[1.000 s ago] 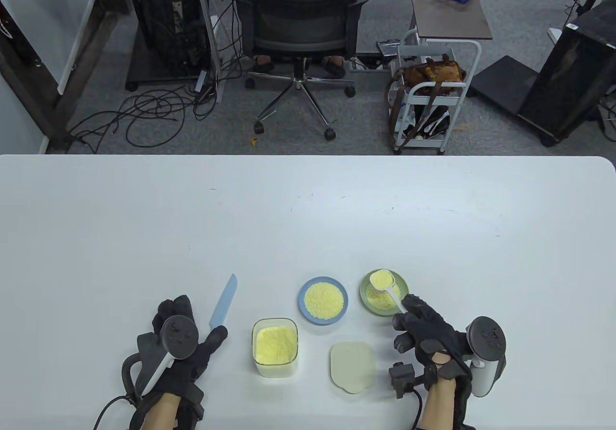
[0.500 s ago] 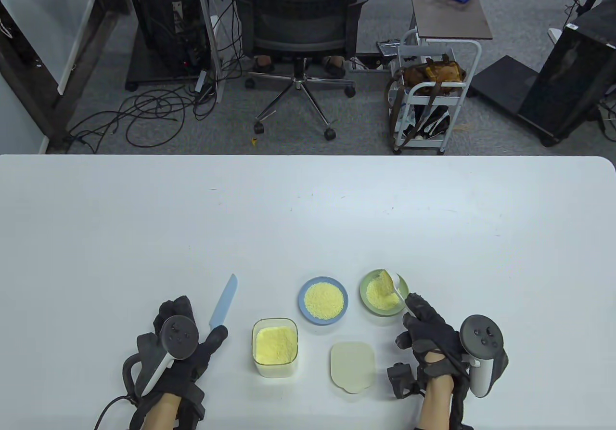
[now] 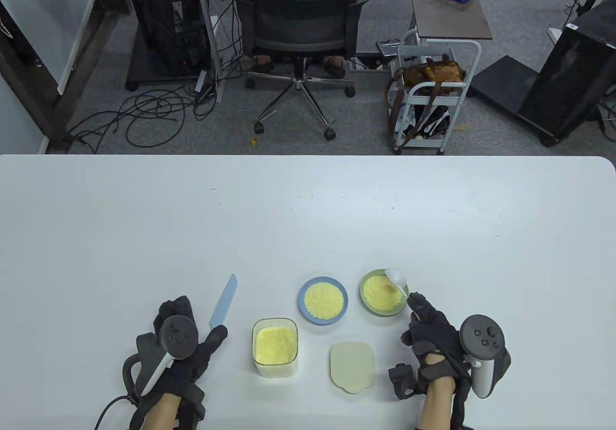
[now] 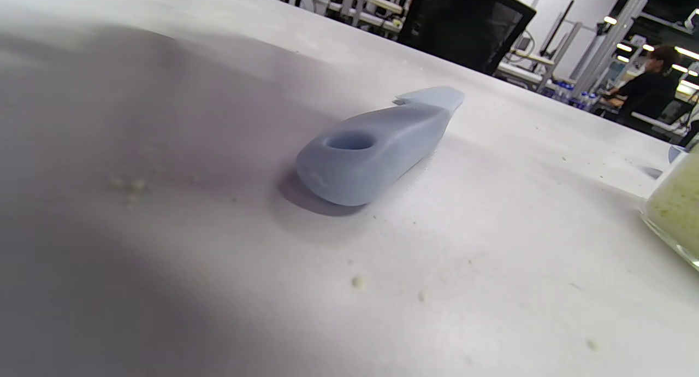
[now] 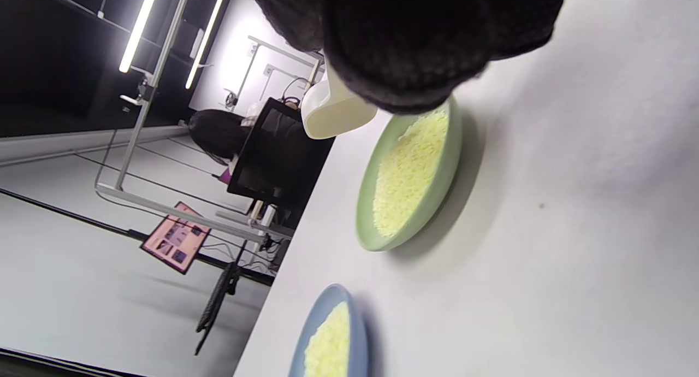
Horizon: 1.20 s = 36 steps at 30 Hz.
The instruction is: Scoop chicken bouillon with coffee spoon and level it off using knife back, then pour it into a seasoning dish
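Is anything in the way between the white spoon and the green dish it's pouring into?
No, nothing visible. The right hand holds the white plastic coffee spoon tipped right above the far rim of the round green seasoning dish, with only air between them. The yellow bouillon granules already lie in the dish.

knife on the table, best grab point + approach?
Grip the knife by its handle, from above and the near side. It lies flat with the blade pointing away from the person and the handle end nearest the left hand, which rests beside it without holding it.
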{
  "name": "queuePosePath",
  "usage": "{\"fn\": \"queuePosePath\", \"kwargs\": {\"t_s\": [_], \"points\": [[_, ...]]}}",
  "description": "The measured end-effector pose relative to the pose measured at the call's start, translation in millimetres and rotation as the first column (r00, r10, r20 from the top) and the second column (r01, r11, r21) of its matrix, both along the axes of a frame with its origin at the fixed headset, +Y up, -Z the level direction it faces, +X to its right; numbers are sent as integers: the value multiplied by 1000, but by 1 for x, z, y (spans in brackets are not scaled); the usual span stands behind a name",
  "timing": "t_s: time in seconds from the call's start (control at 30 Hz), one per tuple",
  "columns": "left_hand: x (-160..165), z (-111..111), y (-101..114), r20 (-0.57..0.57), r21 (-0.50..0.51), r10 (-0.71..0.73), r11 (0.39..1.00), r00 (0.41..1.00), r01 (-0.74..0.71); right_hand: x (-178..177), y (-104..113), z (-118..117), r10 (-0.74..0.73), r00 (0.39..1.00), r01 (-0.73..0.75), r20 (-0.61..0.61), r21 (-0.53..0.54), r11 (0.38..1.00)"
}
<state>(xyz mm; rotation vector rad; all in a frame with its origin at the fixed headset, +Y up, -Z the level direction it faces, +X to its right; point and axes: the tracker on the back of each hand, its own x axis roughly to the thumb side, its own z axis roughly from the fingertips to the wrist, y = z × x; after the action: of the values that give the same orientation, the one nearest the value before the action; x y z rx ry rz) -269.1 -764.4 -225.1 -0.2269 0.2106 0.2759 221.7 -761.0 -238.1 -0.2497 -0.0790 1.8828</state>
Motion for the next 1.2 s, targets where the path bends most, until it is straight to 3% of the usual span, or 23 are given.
{"fn": "queuePosePath", "kwargs": {"t_s": [0.17,0.43,0.57,0.63,0.73,0.83,0.93,1.07,1.2], "points": [[0,0,0,0,-1,0,1000,1000,0,-11,3,-3,-141,985,148,-104,59,987],[0,0,1,-3,20,21,1000,1000,-21,-30,-3,-10,-206,923,206,-325,-33,978],[5,3,8,41,111,167,979,985,-171,-37,-4,-11,-205,887,187,-414,-83,979],[15,6,13,154,178,284,934,947,-309,-40,-5,-12,-200,870,171,-450,-104,980],[34,10,18,299,202,324,898,898,-391,-43,-6,-12,-203,847,159,-491,-129,979],[56,15,19,427,183,286,902,858,-391,-46,-8,-13,-208,829,150,-519,-153,977],[73,19,17,477,139,216,939,852,-316,-48,-7,-13,-207,820,147,-533,-154,977],[77,17,10,495,108,179,958,850,-265,-50,2,-12,-178,838,157,-516,-85,984],[77,15,5,496,66,215,957,841,-284,-56,16,-11,-120,857,170,-502,56,984]]}}
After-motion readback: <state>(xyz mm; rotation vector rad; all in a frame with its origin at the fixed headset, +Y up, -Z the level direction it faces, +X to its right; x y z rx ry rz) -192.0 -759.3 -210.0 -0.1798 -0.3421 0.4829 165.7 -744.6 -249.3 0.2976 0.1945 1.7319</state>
